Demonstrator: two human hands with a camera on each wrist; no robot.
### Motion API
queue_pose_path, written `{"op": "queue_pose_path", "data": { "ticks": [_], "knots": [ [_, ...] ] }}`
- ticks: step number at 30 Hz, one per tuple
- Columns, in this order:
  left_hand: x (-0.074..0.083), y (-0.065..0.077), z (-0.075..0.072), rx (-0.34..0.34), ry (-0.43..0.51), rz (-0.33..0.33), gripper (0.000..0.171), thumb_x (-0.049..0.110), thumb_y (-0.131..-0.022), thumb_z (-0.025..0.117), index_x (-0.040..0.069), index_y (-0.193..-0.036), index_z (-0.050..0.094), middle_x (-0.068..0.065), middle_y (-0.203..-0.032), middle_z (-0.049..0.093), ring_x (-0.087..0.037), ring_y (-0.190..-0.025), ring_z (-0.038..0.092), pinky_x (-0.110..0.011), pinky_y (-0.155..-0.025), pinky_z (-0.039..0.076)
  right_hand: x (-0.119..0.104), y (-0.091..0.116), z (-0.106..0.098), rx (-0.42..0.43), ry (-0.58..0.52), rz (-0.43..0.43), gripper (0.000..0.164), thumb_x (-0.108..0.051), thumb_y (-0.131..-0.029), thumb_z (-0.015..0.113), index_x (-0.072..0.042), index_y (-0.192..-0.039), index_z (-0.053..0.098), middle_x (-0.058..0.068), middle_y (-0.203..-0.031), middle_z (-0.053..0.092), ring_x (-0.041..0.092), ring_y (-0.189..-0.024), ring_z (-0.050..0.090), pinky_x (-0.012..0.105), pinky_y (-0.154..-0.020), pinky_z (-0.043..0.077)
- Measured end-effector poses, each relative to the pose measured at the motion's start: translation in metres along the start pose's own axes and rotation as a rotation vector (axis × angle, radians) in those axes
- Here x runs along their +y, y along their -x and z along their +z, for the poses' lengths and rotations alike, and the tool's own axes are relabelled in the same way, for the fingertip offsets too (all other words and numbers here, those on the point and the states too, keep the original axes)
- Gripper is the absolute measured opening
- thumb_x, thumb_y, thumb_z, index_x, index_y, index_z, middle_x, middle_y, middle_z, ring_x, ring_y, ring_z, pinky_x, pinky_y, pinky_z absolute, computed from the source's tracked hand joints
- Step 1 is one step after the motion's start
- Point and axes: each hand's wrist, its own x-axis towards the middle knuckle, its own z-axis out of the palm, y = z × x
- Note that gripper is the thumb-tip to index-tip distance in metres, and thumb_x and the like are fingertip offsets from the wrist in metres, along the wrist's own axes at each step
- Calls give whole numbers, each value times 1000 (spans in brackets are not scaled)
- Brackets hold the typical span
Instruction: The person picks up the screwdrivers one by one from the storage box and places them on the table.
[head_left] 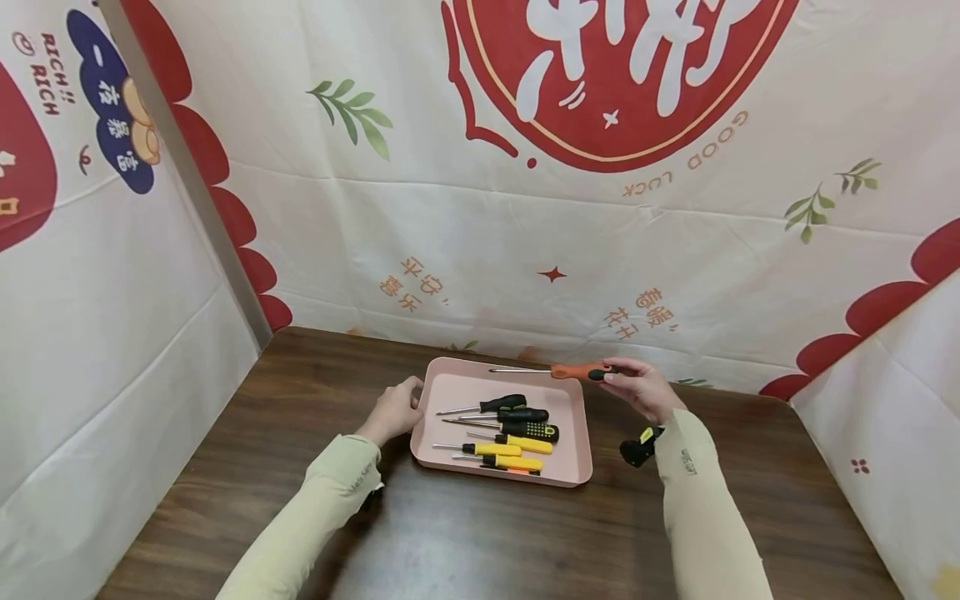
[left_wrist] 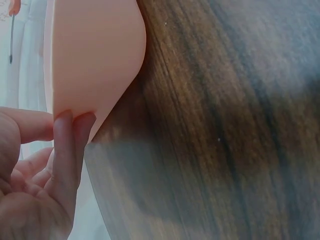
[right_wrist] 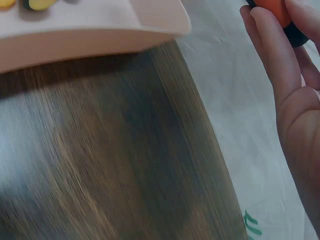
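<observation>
The orange screwdriver (head_left: pixel 573 372) is raised near the far edge of the tray (head_left: pixel 457 385), pinched at one end by my right hand (head_left: pixel 641 390); a weak hold could drop it onto the other screwdrivers (head_left: pixel 525 414). My left hand (head_left: pixel 393 412) grips the tray; tugging might skid it along the surface (head_left: pixel 480 542).

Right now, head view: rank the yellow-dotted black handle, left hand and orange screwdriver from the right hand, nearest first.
1. Orange screwdriver: its handle is in the right hand.
2. Yellow-dotted black handle: inside the tray, toward its right side.
3. Left hand: across the tray, at its left edge.
</observation>
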Motion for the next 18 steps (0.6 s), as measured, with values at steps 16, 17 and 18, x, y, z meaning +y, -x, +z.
{"op": "queue_pose_path", "data": {
  "ticks": [16,17,18],
  "knots": [
    [-1,-1,4,10,10,-1,40,0,-76,58,3,-116,52,-4,-72,55,-11,-49,54,-27,-51,45,-13,29,-33,-39,-102,-57,40,15,-88,39,-9,-103,68,2,-103,60,16,-92,64,25,-80,48],
    [-1,0,4,7,13,-8,40,0,-76,58,3,-116,52,-4,-72,55,-11,-49,53,-26,-51,44,-13,31,-35,-36,-105,-59,40,15,-89,39,-10,-103,67,2,-103,60,16,-92,63,24,-80,48],
    [-1,0,4,5,15,-14,40,0,-77,58,3,-116,52,-4,-72,55,-11,-49,53,-26,-51,44,-13,33,-36,-32,-109,-59,41,14,-89,39,-11,-103,68,2,-103,60,16,-93,63,24,-80,48]
  ]
}}
